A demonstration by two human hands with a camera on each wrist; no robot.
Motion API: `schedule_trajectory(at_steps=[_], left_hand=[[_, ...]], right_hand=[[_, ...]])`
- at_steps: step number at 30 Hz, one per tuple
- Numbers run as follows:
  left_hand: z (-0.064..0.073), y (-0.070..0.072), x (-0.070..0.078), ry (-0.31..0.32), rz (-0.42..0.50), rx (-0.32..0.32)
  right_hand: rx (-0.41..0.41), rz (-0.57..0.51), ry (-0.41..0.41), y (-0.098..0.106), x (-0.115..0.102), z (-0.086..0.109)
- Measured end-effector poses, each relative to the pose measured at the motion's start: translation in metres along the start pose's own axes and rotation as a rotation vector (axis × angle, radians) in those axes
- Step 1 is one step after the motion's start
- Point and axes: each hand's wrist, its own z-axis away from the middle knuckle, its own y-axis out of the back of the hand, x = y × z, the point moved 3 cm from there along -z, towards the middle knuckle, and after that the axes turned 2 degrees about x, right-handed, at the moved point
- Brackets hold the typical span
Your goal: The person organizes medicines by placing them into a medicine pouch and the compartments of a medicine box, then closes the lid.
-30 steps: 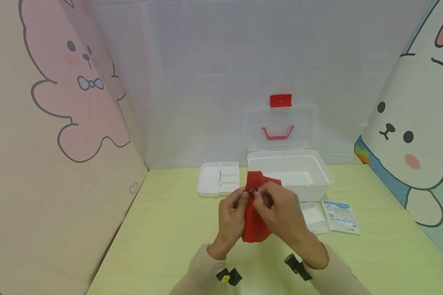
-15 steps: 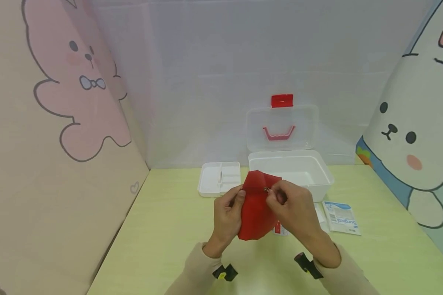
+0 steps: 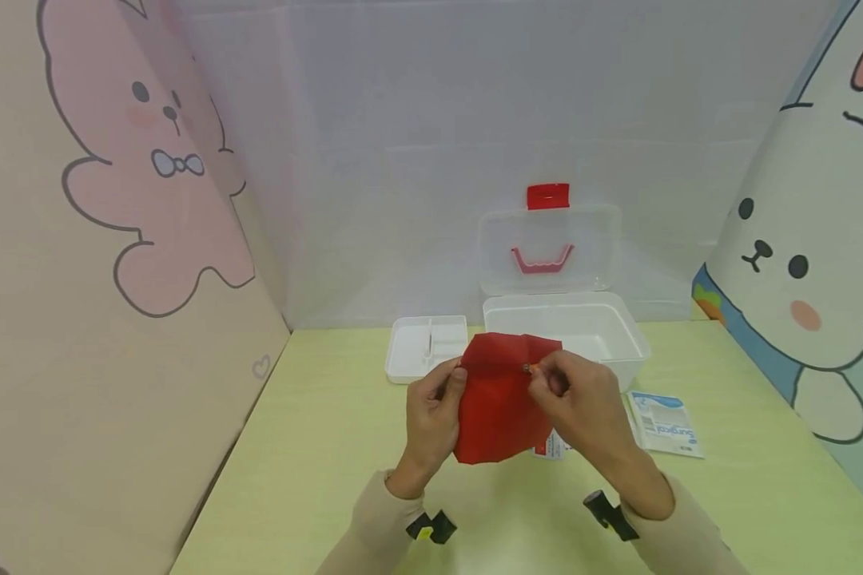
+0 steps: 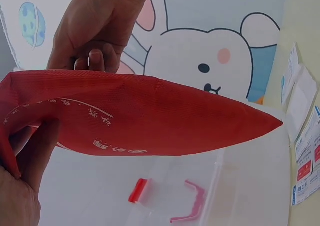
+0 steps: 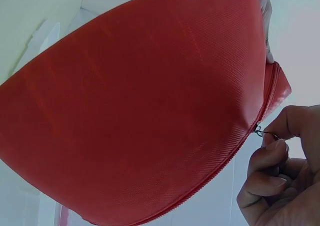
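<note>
A red zippered pouch (image 3: 499, 411) is held up between both hands over the table. My left hand (image 3: 433, 419) grips its left edge, thumb on the near face and fingers behind. At the right end of the zipper, my right hand (image 3: 586, 399) pinches the small metal zipper pull (image 5: 259, 131) between thumb and index finger. The zipper's line curves along the pouch edge in the right wrist view. White printing shows on the far face of the pouch in the left wrist view.
Behind the pouch stands a white box (image 3: 622, 343) with its clear lid (image 3: 499, 247) raised. A white divided tray (image 3: 407, 351) lies to its left. On the right rests a surgical packet (image 3: 666, 427); a red-and-white packet (image 3: 550, 446) is partly hidden under the pouch.
My right hand has moved to the right with the zipper pull, sliding it along the zipper. My left hand has shifted slightly left, and the pouch is spread wider.
</note>
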Motion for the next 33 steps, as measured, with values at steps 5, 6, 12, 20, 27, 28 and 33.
schedule_trajectory(at_steps=[5, 6, 12, 20, 27, 28, 33], left_hand=[[0.0, 0.002, -0.001, 0.012, -0.011, 0.009], [0.0, 0.002, -0.001, 0.005, -0.013, 0.012], [0.0, 0.005, -0.001, -0.014, -0.006, 0.022], [-0.002, 0.013, 0.002, -0.052, -0.028, 0.062], [-0.004, 0.022, 0.001, -0.038, -0.047, 0.071], [-0.003, 0.023, 0.001, -0.035, -0.052, 0.073], [-0.004, 0.028, 0.001, -0.034, -0.079, 0.091]], right_hand=[[-0.012, 0.008, -0.007, 0.001, 0.001, 0.001], [-0.018, 0.014, -0.012, 0.001, 0.003, 0.001], [-0.029, 0.044, -0.026, 0.005, 0.009, 0.003], [0.026, 0.099, -0.03, 0.018, 0.02, 0.004], [0.061, 0.134, 0.007, 0.027, 0.03, 0.003], [0.061, 0.136, 0.011, 0.028, 0.03, 0.003], [0.06, 0.153, 0.001, 0.032, 0.035, 0.002]])
